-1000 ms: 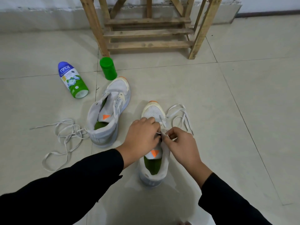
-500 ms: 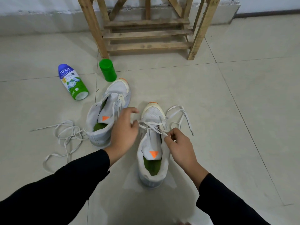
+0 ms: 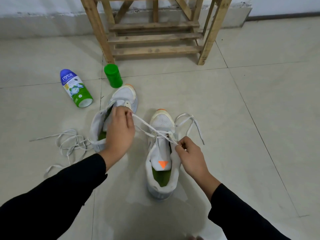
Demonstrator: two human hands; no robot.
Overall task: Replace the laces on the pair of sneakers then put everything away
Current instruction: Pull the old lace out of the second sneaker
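White lace (image 3: 147, 126), one, in the sneaker (image 3: 161, 149) at 6 o'clock: your left hand (image 3: 119, 134), lately beside your right hand (image 3: 190, 156), now pinches it pulled toward 10 o'clock, right pinching at the eyelets; lacing advances.

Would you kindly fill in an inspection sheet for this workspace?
Surface: pale tiled floor.
Job's things: white sneaker with orange tongue tab, partly laced with a white lace; second white sneaker beside it, no lace seen; loose white lace on the floor at its left.
Clutter: blue-and-green plastic bottle lying on its side; green cylindrical container upright.
Grippers: left hand pinches the white lace; right hand pinches it near the eyelets.
Cables: nothing seen.
Surroundings: slatted wooden rack, pale wall behind.
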